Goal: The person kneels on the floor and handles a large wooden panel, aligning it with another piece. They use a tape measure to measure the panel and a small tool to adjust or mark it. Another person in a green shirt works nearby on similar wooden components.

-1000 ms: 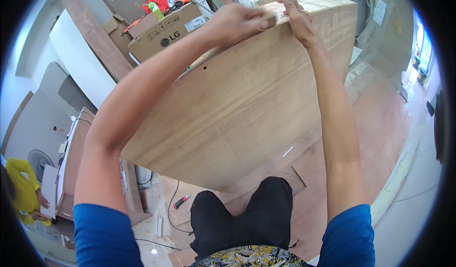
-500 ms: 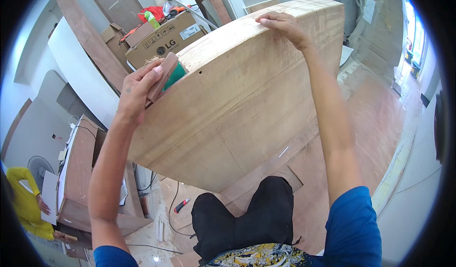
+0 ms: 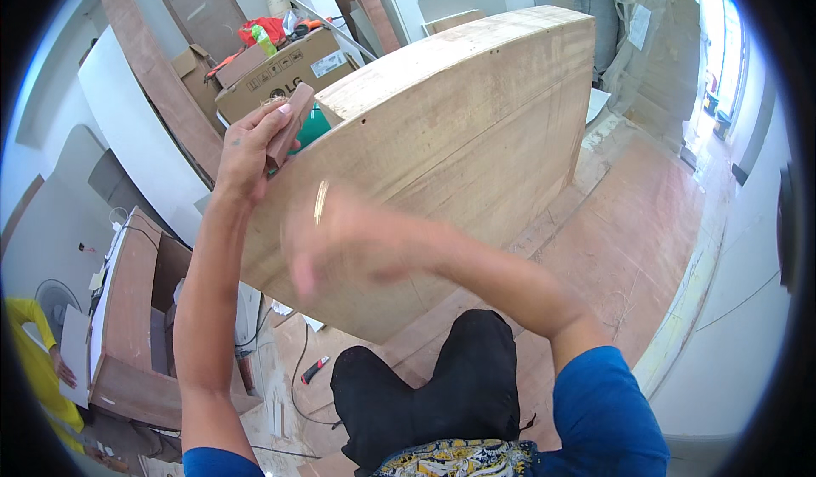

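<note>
One block [image 3: 291, 127] sits pinched in our left hand [image 3: 245, 156], long axis slanting up rightward by the upper-left edge of the panel [image 3: 476, 137], while our right hand [image 3: 344, 237], lower and farther right, blurs too much to tell its grip.

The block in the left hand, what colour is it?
The block is reddish-brown; it shows best in the head view.
</note>
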Available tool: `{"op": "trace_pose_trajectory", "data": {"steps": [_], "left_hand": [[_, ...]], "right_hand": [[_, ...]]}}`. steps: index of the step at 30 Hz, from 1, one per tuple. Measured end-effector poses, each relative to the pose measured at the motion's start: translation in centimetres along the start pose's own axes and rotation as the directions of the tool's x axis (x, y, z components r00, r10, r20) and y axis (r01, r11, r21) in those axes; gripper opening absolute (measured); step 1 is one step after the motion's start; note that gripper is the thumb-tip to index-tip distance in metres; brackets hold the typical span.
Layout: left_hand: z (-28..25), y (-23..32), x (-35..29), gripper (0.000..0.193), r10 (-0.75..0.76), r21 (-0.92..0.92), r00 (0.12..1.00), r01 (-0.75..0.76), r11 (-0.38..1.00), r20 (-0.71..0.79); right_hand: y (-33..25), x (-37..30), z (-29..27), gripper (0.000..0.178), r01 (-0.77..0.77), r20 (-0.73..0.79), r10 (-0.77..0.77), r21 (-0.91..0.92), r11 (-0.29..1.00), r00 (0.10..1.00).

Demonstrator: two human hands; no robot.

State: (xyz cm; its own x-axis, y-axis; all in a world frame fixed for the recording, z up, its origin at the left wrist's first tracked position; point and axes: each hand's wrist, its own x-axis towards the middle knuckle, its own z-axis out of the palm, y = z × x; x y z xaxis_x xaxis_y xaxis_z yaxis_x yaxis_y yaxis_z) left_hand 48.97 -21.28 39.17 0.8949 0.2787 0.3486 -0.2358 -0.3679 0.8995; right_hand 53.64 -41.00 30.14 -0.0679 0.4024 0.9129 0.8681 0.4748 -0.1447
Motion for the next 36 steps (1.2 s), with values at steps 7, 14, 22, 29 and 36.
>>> {"op": "trace_pose_trajectory", "data": {"steps": [7,14,22,29,36], "left_hand": [[1.2,1.1,-0.4,0.056,-0.057,-0.166,0.997,0.048,0.985,-0.05],[-1.0,-0.2,0.1,0.05,-0.076,-0.261,0.995,0.056,0.964,-0.068],[-0.5,0.0,-0.1,0.052,-0.042,-0.322,0.987,-0.01,0.947,-0.153],[-3.3,-2.0,1.1,0.052,-0.124,-0.531,0.947,-0.056,0.845,-0.296],[-3.8,-0.1,0.5,0.052,-0.167,-0.369,0.972,0.096,0.925,-0.165]], "right_hand": [[6.4,-3.1,-14.3,0.033,-0.575,-0.577,0.265,-0.459,0.677,0.772],[8.4,-3.8,-11.3,0.047,-0.384,-0.201,0.428,-0.832,0.4,0.881],[3.7,-1.1,-2.7,0.043,-0.211,0.023,0.33,-0.727,0.654,0.944],[-2.2,0.3,3.2,0.031,-0.091,0.288,0.127,-0.136,0.987,0.949],[9.9,0.3,-9.1,0.028,-0.48,-0.291,0.382,-0.523,0.704,0.877]]}}
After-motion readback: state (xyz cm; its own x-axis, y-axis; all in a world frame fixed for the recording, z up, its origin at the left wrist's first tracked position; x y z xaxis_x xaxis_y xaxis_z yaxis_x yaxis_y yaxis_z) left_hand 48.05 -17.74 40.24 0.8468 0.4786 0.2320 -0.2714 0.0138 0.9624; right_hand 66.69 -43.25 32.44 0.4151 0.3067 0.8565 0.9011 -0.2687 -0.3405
